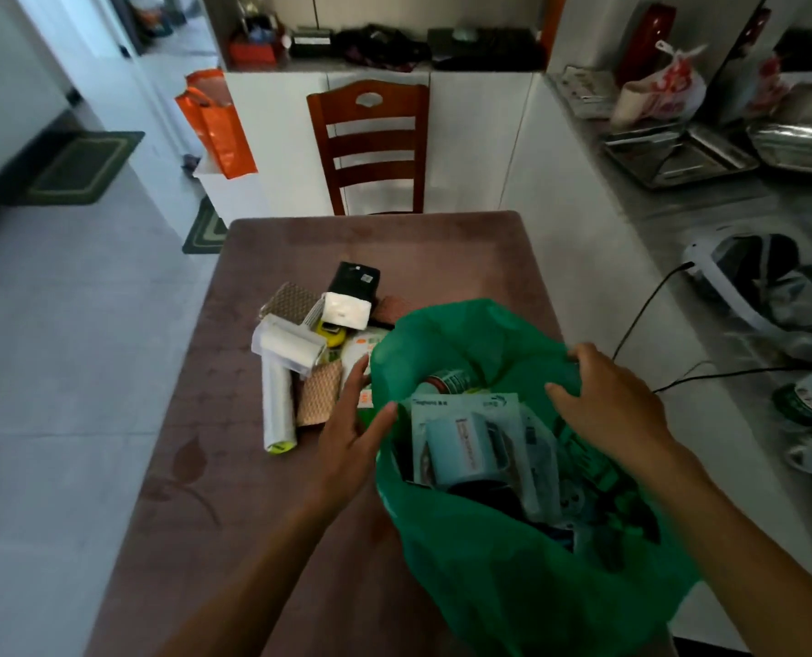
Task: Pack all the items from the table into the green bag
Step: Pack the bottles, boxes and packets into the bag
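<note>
Green bag [513,585] sits open on table [195,490], near edge; right hand [617,410] grips its far rim, left hand [351,424] flat-fingered at its left rim, lint roller [283,372] and black box [354,284] piled left of bag

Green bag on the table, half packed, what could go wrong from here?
1. The green bag hangs over the table's near edge; more weight might drag it off.
2. The left hand reaches toward a loose pile; pulling the flat packet could roll the white roller away.
3. Only the right hand holds the bag's rim, so the mouth could fold shut.
</note>
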`<action>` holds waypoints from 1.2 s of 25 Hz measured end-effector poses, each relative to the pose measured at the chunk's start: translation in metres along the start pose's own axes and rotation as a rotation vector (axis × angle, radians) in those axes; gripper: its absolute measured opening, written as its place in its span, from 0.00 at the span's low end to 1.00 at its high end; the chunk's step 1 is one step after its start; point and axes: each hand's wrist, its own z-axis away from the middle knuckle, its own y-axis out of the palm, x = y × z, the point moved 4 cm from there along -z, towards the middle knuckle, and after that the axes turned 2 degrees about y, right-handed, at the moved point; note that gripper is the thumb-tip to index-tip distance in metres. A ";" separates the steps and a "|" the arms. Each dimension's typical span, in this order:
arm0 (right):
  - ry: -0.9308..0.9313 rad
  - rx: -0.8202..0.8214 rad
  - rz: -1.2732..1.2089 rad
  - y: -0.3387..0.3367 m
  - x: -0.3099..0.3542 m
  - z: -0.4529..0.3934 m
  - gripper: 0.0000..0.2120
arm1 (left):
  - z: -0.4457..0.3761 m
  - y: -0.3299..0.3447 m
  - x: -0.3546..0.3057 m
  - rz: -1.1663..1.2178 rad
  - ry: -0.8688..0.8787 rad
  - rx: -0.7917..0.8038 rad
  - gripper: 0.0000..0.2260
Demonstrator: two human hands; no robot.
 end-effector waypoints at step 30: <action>-0.386 -0.110 -0.729 -0.016 0.103 0.042 0.18 | 0.004 -0.141 -0.103 0.508 -0.062 -0.274 0.11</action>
